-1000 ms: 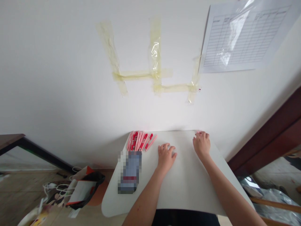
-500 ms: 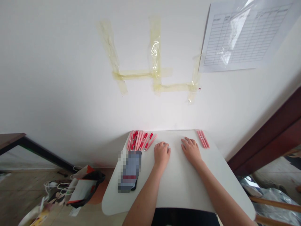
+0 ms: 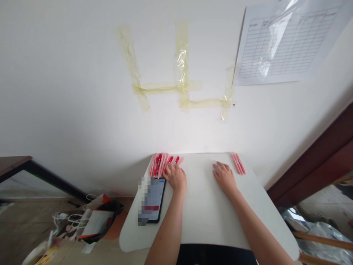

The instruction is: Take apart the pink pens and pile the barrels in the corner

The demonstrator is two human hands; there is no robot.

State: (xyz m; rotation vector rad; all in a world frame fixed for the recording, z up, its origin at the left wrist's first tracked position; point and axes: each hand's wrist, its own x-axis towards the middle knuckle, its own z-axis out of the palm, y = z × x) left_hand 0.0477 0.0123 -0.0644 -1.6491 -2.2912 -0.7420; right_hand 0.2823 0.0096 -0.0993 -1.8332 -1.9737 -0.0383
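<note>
Our left hand (image 3: 175, 177) lay at the near side of a tight row of pink-and-red pens (image 3: 157, 165), its fingers (image 3: 170, 168) curled down onto them, though we could not tell whether it had closed on any pen. Our right hand (image 3: 224, 177) was open and flat on the bench (image 3: 209, 224), palm down and fingers spread, holding nothing, with a small bunch of pink pens (image 3: 237, 163) just beyond its fingertips near the bench's far edge. We judged the pens light, stiff and smooth, likely to roll if nudged and to slide slightly against one another. The surest hold looked to be a pinch across the barrel, taking an outer pen first because the row was packed so closely. A smartphone (image 3: 157, 197), its screen lit and partly blurred out, lay just beside the left hand and the row, near the bench's left edge. Beyond the bench, strips of yellowed clear tape (image 3: 182, 62) clung to the white wall, and a ruled sheet (image 3: 286, 40) under clear plastic hung at the upper right. Down to the left, a paper shopping bag (image 3: 96, 222) and tangled white cables (image 3: 63, 219) sat on the floor (image 3: 24, 224), while dark wooden furniture (image 3: 317, 169) stood to the right, above crumpled silver foil (image 3: 317, 235).
</note>
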